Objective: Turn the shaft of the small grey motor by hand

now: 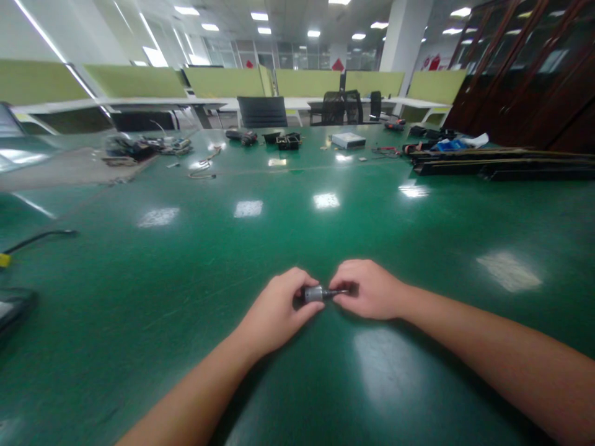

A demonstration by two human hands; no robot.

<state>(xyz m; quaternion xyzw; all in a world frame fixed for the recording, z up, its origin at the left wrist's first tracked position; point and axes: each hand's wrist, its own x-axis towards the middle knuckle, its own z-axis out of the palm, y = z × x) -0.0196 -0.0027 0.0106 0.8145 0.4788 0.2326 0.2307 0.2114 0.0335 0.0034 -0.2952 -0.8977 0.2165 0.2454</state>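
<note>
A small grey metal cylinder (pixel 313 293) with a thin dark shaft (pixel 335 292) lies level between my hands, close above or on the green tabletop (pixel 199 248). My left hand (pixel 283 308) grips the cylinder, thumb on the near side and fingers on the far side. On the right, my right hand (pixel 367 289) pinches the shaft end between thumb and fingers. The fingertips of the two hands are a short way apart.
Farther back stand a silver box (pixel 348 140), black parts (pixel 288 141) and a power tool (pixel 242 137). Dark strips (pixel 502 163) lie at the back right, a heap of electronics (pixel 144 147) at the back left. A black device (pixel 13 310) sits at the left edge.
</note>
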